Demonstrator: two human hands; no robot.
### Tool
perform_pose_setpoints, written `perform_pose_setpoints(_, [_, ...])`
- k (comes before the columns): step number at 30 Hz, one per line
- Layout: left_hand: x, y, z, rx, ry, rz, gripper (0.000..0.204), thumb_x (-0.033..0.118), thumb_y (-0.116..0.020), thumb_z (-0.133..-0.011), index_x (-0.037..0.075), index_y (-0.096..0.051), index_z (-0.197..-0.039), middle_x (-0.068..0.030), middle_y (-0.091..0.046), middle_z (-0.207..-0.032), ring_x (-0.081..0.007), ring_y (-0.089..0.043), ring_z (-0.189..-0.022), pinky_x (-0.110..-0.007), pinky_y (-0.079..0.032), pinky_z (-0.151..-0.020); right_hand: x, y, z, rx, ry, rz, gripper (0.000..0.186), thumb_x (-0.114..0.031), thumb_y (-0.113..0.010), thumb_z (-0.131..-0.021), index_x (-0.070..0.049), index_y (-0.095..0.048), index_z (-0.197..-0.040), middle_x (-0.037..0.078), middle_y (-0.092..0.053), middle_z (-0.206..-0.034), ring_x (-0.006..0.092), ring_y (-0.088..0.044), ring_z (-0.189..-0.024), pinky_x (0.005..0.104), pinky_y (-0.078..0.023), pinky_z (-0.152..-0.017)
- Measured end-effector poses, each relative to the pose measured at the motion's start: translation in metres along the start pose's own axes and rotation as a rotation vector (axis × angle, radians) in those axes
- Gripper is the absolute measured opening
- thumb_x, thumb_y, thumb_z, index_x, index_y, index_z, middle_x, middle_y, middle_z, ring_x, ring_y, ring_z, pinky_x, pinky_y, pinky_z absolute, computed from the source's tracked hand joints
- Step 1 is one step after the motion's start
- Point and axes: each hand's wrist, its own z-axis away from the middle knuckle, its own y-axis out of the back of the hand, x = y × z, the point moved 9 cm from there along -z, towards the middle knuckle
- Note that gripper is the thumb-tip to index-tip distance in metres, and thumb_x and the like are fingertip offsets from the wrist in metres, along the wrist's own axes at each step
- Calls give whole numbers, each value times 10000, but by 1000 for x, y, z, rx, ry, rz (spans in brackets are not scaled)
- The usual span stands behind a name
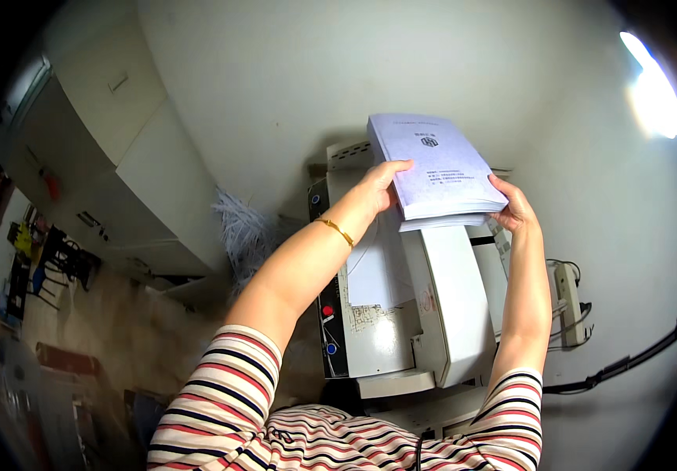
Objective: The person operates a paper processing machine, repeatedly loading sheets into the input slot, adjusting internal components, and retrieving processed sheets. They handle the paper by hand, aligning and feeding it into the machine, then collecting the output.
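Between both hands I hold a thick paper-bound book (433, 169) with a pale lilac cover, dark print and a small emblem. It is raised over the far end of a white machine (460, 306). My left hand (385, 182) grips the book's left edge, thumb on the cover; its other fingers are mostly hidden beneath. At the lower right corner my right hand (515, 208) is closed on the book, thumb on top. Its lowest pages hang slightly apart from the rest.
The machine's dark control strip (327, 330) carries red and blue buttons. Shredded paper strips (240, 231) are heaped left of it, beside a grey cabinet (103, 173). At right are a power strip (570, 302) with cables and a black arm (629, 365). A pale wall stands behind.
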Motion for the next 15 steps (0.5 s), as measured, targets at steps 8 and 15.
perform_pose_setpoints(8, [29,22,27,-9,-98,-331,485,123,-596,-930,-115,-416,-1312,-194,-523,-1294,-273,-568,-1152,-388,-458,-1014,16,10,-26,18,-85,201,482,-313,-717,-854,-24,-588,-1217,95,-641,-1156,224,-619,-1046,408,-524,-888])
perform_pose_setpoints(15, [-15,190,174,365,-464,-908,426,146,-664,-859,23,-534,-1245,-129,-587,-1197,-188,-611,-984,-341,-513,-857,8,99,-61,-119,3,491,516,-437,-579,-918,-118,-557,-1323,48,-546,-1362,195,-501,-1251,372,-414,-1014])
